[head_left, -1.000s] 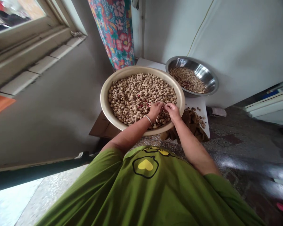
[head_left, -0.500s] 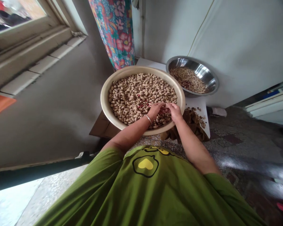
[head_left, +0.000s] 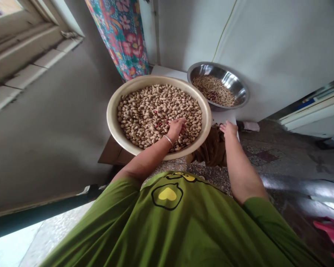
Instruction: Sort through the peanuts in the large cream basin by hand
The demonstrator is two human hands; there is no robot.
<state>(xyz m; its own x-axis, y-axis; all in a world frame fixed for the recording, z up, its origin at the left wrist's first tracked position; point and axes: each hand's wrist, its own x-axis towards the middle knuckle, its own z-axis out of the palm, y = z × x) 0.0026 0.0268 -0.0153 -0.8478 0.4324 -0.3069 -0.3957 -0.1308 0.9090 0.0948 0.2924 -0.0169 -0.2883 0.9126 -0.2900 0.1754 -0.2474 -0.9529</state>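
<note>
A wide cream basin (head_left: 111,122) is seen at the middle of the scene, heaped with unshelled peanuts (head_left: 144,111); a few red kernels (head_left: 157,125) lie among them near the centre. The left hand (head_left: 176,128), with a thin bangle (head_left: 168,140) at the wrist, is laid on the peanuts in the near right part of the basin, its fingers curled down into the pile. Whether anything is pinched between them cannot be told, since the fingertips are hidden by the back of the hand.

The right hand (head_left: 228,128) is held outside the basin, just to the right of its rim, above a brown bag (head_left: 211,150) that hangs beside the basin. The fingers are loosely spread and pointed away; whether anything is held under the palm cannot be made out.

Farther off and to the right, a steel bowl (head_left: 236,87) is set on a white desk (head_left: 161,70), just beside the basin's far right rim; it is partly filled with pale husks and some red pieces (head_left: 214,91). A flowered curtain (head_left: 119,37) hangs at the far left of the basin. A green shirt (head_left: 169,226) with a yellow heart fills the near part of the view.
</note>
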